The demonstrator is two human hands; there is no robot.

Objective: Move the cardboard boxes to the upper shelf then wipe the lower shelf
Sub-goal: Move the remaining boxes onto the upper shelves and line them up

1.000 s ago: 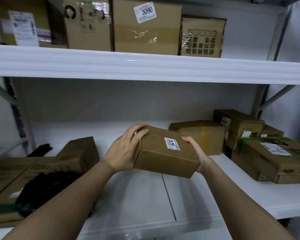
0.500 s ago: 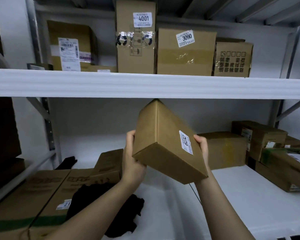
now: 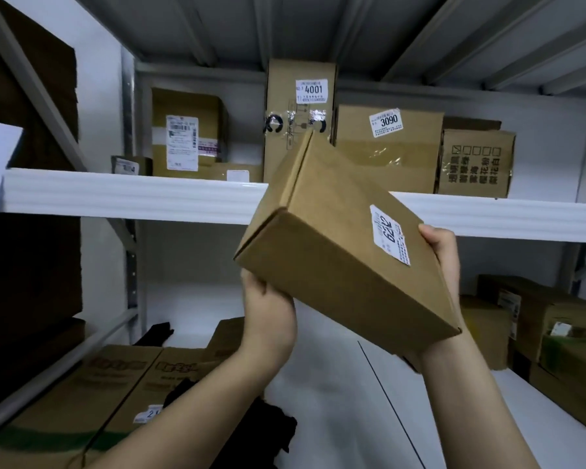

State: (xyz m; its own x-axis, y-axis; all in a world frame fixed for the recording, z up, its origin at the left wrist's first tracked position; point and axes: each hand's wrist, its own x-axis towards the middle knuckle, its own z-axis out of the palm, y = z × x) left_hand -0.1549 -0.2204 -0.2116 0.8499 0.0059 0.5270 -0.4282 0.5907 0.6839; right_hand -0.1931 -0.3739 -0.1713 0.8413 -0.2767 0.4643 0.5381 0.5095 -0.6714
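Cardboard box (image 3: 335, 252) tilted, long axis toward upper shelf (image 3: 132, 194), both hands' grip closed on it

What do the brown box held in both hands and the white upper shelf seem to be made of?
Brown box held in both hands: plain matte cardboard, judging by its folded flap edges and dull surface; a glossy white paper label is stuck on it.
White upper shelf: probably painted metal, given its smooth, ribbed, slightly shiny front edge; not certain.
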